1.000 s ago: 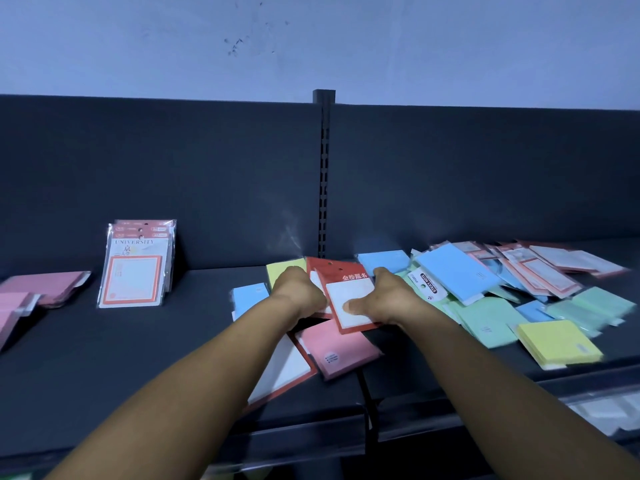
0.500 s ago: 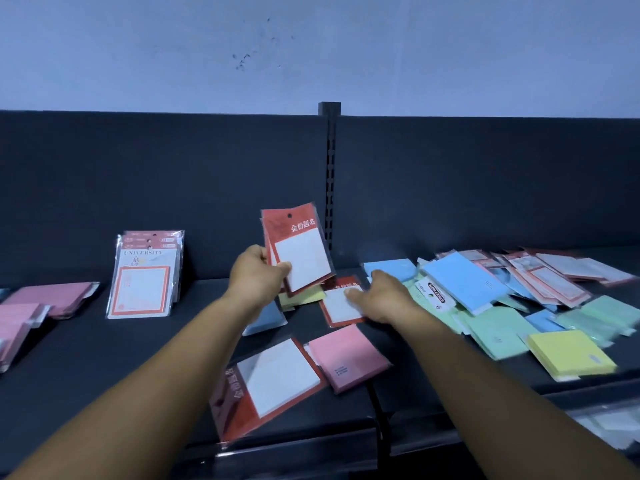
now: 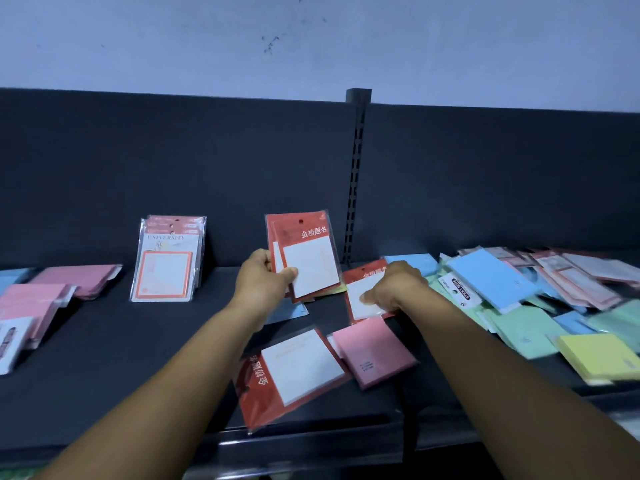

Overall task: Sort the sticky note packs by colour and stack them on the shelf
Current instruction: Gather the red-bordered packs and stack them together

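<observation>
Gathering red packs: left hand (image 3: pixel 262 282) grips raised red packs (image 3: pixel 302 258); right hand (image 3: pixel 393 285) pinches another red pack (image 3: pixel 363 289) on the shelf (image 3: pixel 138 358), to lift next.

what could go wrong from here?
1. The left hand pinches two red packs only by their lower left corner; that grip may let one slide out.
2. The red pack at the shelf front overhangs the edge and could be knocked off.
3. The right hand grips another red pack beside the mixed pile; lifting may scatter it.

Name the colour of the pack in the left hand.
Red with a white note pad, clearest in the head view: pack, left hand.
</observation>
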`<state>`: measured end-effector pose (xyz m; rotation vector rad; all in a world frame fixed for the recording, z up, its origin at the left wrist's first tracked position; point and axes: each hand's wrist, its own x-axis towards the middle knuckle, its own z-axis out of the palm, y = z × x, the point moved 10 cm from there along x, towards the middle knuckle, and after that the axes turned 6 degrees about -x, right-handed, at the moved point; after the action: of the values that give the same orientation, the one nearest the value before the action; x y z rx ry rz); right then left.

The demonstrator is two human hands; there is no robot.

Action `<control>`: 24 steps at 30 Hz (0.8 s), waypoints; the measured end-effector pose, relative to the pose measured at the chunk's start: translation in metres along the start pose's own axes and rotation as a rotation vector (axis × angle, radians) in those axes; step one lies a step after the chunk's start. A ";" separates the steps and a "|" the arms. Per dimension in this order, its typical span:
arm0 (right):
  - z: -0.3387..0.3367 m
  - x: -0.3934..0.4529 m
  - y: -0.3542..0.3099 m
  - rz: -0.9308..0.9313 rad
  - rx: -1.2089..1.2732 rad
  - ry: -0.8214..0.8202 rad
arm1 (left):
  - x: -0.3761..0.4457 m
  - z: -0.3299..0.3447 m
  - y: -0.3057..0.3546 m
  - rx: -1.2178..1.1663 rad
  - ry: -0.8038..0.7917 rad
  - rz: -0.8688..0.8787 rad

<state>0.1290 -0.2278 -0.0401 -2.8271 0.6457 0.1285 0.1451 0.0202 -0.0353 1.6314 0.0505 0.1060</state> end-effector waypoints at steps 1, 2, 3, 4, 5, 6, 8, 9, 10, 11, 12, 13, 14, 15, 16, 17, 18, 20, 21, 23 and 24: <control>-0.004 0.001 0.003 0.006 0.072 0.020 | 0.001 0.001 0.001 0.004 -0.004 0.003; -0.009 0.002 0.006 0.013 0.148 0.046 | 0.001 0.003 0.002 0.009 -0.009 0.007; -0.015 0.002 0.009 0.014 0.227 0.078 | 0.001 0.004 0.002 0.014 -0.014 0.006; -0.021 0.000 0.011 0.007 0.302 0.112 | 0.001 0.005 0.003 0.016 -0.020 0.003; -0.028 -0.001 0.013 -0.011 0.368 0.147 | 0.001 0.006 0.003 0.018 -0.023 -0.002; -0.036 -0.004 0.014 -0.040 0.424 0.185 | 0.001 0.007 0.004 0.020 -0.024 -0.003; -0.052 -0.012 0.014 -0.102 0.539 0.249 | 0.001 0.006 0.006 0.021 -0.023 -0.004; -0.058 -0.015 0.012 -0.132 0.600 0.276 | 0.000 0.005 0.008 0.020 -0.024 -0.002; -0.063 -0.018 0.011 -0.158 0.661 0.294 | 0.000 0.004 0.010 0.019 -0.027 0.000; -0.066 -0.022 0.007 -0.185 0.729 0.294 | -0.001 0.003 0.012 0.019 -0.032 0.002; -0.066 -0.024 0.003 -0.204 0.802 0.276 | -0.002 0.002 0.014 0.015 -0.040 0.003; -0.064 -0.027 -0.002 -0.219 0.873 0.244 | -0.003 0.000 0.016 0.008 -0.051 0.001; -0.061 -0.029 -0.008 -0.229 0.933 0.207 | -0.004 -0.001 0.018 -0.001 -0.062 -0.003; -0.057 -0.031 -0.014 -0.237 0.985 0.170 | -0.006 -0.003 0.020 -0.010 -0.071 -0.006; -0.052 -0.032 -0.021 -0.246 1.032 0.135 | -0.007 -0.006 0.021 -0.020 -0.077 -0.009; -0.048 -0.034 -0.029 -0.254 1.074 0.104 | -0.007 -0.010 0.021 -0.030 -0.083 -0.015; -0.043 -0.034 -0.036 -0.259 1.105 0.081 | -0.007 -0.014 0.020 -0.038 -0.086 -0.024; -0.033 -0.034 -0.052 -0.262 1.142 0.051 | -0.006 -0.023 0.019 -0.057 -0.091 -0.036; -0.029 -0.035 -0.060 -0.265 1.158 0.033 | -0.005 -0.028 0.020 -0.066 -0.089 -0.034; -0.021 -0.034 -0.079 -0.278 1.181 -0.011 | -0.001 -0.041 0.023 -0.070 -0.050 -0.016; -0.018 -0.034 -0.089 -0.289 1.180 -0.023 | 0.002 -0.050 0.027 -0.055 -0.014 0.005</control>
<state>0.1382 -0.1402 0.0009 -1.7259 0.1670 -0.2102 0.1412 0.0679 -0.0056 1.5771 0.0321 0.0987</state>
